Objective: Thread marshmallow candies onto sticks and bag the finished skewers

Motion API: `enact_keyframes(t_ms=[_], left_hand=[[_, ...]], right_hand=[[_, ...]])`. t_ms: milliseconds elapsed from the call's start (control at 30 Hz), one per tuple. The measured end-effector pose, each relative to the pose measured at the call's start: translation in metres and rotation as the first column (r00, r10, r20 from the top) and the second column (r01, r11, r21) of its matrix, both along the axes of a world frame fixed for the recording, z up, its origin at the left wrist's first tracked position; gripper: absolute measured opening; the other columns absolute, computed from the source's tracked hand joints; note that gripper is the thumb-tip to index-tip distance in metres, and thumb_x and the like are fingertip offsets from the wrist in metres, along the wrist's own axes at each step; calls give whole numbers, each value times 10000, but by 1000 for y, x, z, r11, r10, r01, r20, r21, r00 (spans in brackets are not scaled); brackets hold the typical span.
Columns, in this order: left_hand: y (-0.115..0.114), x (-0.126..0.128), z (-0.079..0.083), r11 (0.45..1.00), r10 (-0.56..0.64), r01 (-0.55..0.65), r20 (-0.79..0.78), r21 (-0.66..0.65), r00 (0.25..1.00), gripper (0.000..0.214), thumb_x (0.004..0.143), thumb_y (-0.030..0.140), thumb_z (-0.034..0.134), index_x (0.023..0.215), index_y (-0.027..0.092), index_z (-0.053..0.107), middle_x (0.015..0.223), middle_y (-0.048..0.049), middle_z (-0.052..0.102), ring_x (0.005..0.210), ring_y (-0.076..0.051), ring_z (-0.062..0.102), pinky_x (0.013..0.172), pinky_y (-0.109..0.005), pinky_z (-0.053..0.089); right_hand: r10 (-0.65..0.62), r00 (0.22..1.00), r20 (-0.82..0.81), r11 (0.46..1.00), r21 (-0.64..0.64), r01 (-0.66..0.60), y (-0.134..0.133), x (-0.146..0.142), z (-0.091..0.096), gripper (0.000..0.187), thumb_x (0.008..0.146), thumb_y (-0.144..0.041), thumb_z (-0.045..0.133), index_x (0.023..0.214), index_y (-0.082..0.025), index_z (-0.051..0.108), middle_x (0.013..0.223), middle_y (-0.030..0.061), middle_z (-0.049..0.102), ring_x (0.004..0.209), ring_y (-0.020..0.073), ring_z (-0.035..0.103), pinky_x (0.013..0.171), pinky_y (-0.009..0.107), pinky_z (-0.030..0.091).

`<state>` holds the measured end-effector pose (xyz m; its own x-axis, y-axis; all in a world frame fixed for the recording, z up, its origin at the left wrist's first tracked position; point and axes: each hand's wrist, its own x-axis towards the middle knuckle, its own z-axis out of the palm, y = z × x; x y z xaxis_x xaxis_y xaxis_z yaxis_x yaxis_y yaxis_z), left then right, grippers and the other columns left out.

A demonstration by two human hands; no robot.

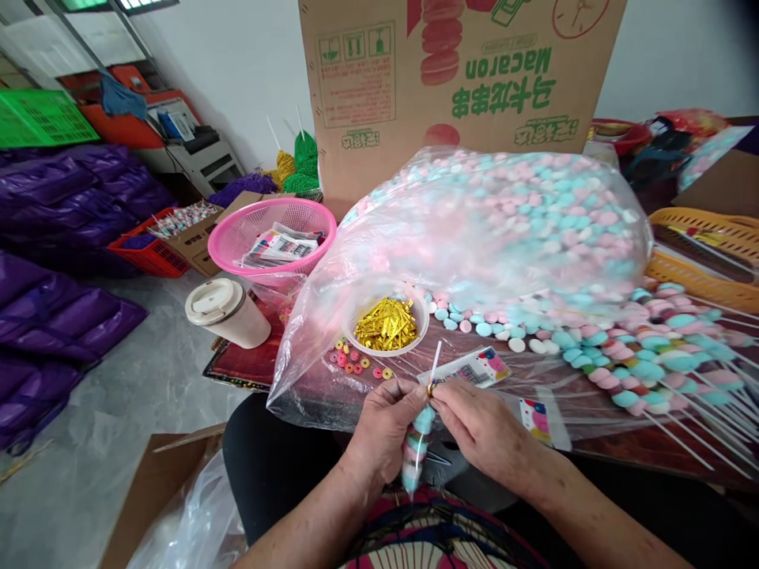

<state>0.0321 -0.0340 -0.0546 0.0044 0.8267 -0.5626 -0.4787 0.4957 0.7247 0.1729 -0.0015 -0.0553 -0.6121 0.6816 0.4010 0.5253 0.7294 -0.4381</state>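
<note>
Between my hands, close to my lap, is a marshmallow skewer (416, 452) in a clear wrapper, its white stick pointing up and away. My left hand (385, 419) grips the gathered neck of the wrapper with closed fingers. The fingers of my right hand (474, 423) pinch a gold twist tie (431, 389) around that neck, at the base of the stick. Just beyond stands a white bowl (422, 332) of gold twist ties (387, 324). Printed clear wrappers (468, 370) lie beside and behind my right hand.
A large clear bag of pastel marshmallows (504, 229) covers the table before a cardboard box (379, 95). Finished-looking skewers (658, 356) are piled right, near yellow baskets (711, 237). Left are a lidded cup (228, 312), a pink basket (217, 253) and small ring candies (349, 363).
</note>
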Motion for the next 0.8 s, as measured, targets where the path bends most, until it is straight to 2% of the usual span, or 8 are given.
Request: enact_keyframes(t_ms=[167, 300, 400, 500, 567, 633, 733, 800], left_hand=[[2, 8, 1, 976, 84, -22, -282, 217, 956, 507, 631, 492, 730, 995, 173, 580, 790, -32, 634, 678, -131, 577, 604, -221, 465], [19, -3, 33, 963, -269, 269, 79, 7, 960, 727, 721, 726, 458, 1109, 122, 568, 715, -87, 651, 602, -211, 623, 568, -310, 460], [34, -21, 58, 962, -110, 66, 158, 264, 981, 758, 669, 808, 406, 1071, 198, 609, 685, -70, 660, 658, -217, 642, 627, -337, 481], [38, -27, 61, 901, -404, 394, 25, 180, 914, 815, 601, 860, 387, 857, 153, 700, 579, -95, 632, 629, -258, 642, 656, -400, 498], [36, -19, 56, 837, -533, 534, -42, 120, 845, 729, 607, 804, 493, 843, 151, 714, 674, -100, 668, 717, -265, 650, 692, -383, 503], [34, -6, 52, 874, -463, 449, 33, 185, 886, 762, 613, 809, 477, 974, 175, 696, 872, -109, 692, 878, -284, 636, 765, -392, 499], [34, 8, 51, 942, -202, 146, 164, 302, 966, 767, 645, 825, 406, 1007, 206, 676, 1041, -106, 670, 1039, -304, 579, 850, -415, 477], [32, 11, 48, 950, -112, 88, 61, 300, 992, 673, 672, 769, 471, 985, 210, 676, 1076, -89, 663, 1097, -294, 546, 910, -402, 450]], right_hand=[[-231, 973, 12, 923, 319, 215, 9, 20, 17, 270, 855, -112, 370, 641, -238, 474, 526, 33, 526, 501, 178, 474, 508, 321, 317], [-129, 991, -46, 930, 342, 136, -2, 20, 21, 248, 793, -114, 416, 578, -238, 418, 487, 10, 471, 460, 158, 396, 474, 317, 256], [-71, 986, -149, 997, 17, 74, -5, 19, 16, 215, 778, -129, 415, 583, -222, 414, 501, -12, 461, 447, 129, 376, 445, 281, 249], [-380, 863, -333, 903, -336, 268, -3, 23, 17, 238, 816, -166, 402, 586, -225, 388, 516, -30, 405, 490, 123, 382, 466, 254, 295], [-376, 850, -370, 888, -407, 216, -5, 22, 21, 256, 815, -172, 409, 570, -220, 355, 521, -37, 394, 501, 112, 378, 472, 244, 297], [-308, 857, -412, 863, -500, 69, -8, 18, 25, 257, 795, -167, 420, 556, -210, 335, 510, -49, 378, 487, 93, 359, 460, 230, 277], [-404, 764, -503, 715, -695, -80, -8, 10, 28, 248, 782, -190, 424, 546, -202, 348, 491, -65, 350, 469, 74, 324, 447, 211, 259], [-492, 692, -527, 625, -768, -140, -5, 7, 30, 254, 762, -200, 447, 527, -198, 352, 469, -73, 347, 451, 62, 310, 436, 201, 249]])
